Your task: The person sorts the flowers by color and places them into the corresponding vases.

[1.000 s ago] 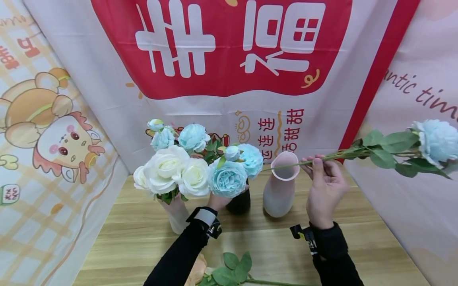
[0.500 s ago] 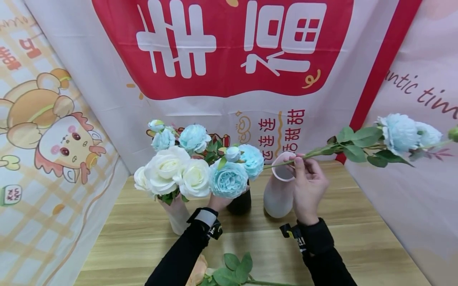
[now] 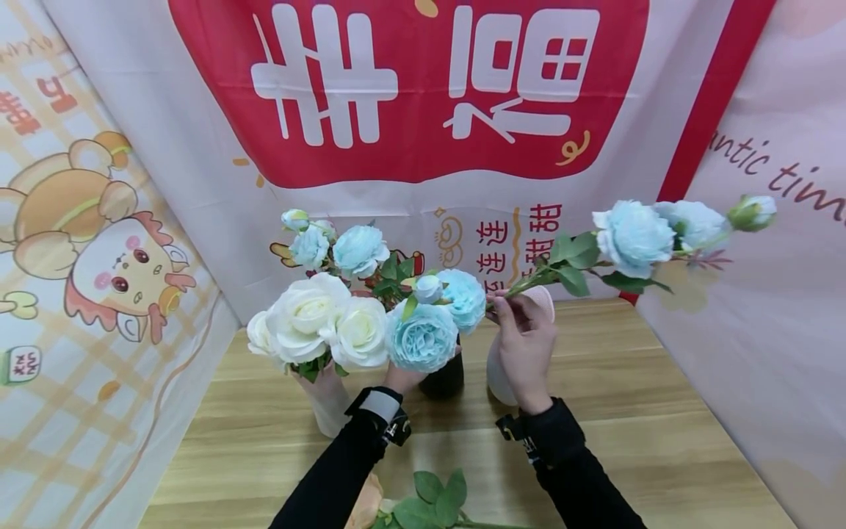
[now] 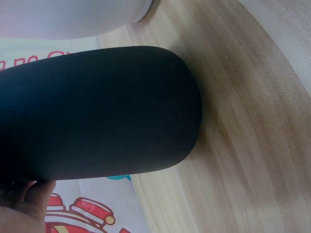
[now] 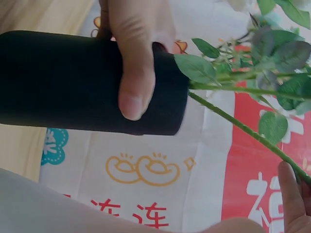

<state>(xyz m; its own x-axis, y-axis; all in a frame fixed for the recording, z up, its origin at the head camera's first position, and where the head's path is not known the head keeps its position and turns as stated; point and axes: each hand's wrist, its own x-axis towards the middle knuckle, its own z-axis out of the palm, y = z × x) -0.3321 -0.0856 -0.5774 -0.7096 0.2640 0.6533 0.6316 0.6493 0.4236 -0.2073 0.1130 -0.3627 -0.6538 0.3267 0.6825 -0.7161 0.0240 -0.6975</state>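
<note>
My left hand grips the black vase round its upper part, the thumb lying across it just below the mouth in the right wrist view. Blue peonies stand in this vase and cover its mouth in the head view. My right hand pinches a second spray of light-blue peonies by its green stem. The lower end of that stem goes into the black vase's mouth, beside another stem. Its blooms and a bud point to the right, behind and above the hand.
A pale pink-grey vase stands just behind my right hand. At left, white roses fill a whitish vase. A peach flower with green leaves lies on the wooden table's near side.
My right hand has moved left with the peony spray, past the pale vase's mouth to the black vase. My left hand has stayed on the black vase.
</note>
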